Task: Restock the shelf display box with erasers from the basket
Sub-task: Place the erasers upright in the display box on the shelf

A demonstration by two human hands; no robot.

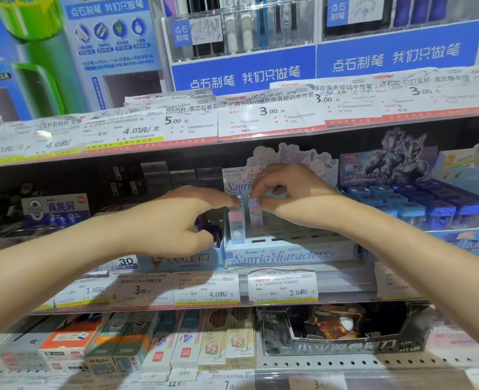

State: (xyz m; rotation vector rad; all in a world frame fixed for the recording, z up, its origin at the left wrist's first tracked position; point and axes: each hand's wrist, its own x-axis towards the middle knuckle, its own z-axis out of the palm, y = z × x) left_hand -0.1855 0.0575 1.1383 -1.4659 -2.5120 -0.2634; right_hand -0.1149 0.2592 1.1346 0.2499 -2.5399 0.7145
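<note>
**Both hands at the eraser display box on the middle shelf**

Spanning the whole view is a stationery shelf unit [260, 302] with three tiers, each front edge lined with price tags [283, 285]. The top tier holds blue pen displays [395, 46]. On the middle tier, a blue box of pencil sharpeners [429, 209] stands to the right, and just left of it sits the pale blue Sanrio display box [286, 256], its cartoon header card rising behind the hands. Most of its slots look bare; the filled ones are at its front left corner. A smaller neighbouring eraser box [182, 261] touches its left side. The bottom tier carries pencil boxes [159, 347] and a dark carton [342, 333].

The left hand [176, 220] reaches in from the left, fingers curled, its fingertips pinching the top of a pink eraser [236, 220] that stands upright in the leftmost slot. The right hand [291, 192] comes from the right, thumb and forefinger clamped on the top of a purple eraser [255, 213] upright in the slot just beside the pink one. The two erasers stand side by side, nearly touching. The basket is out of view.
</note>
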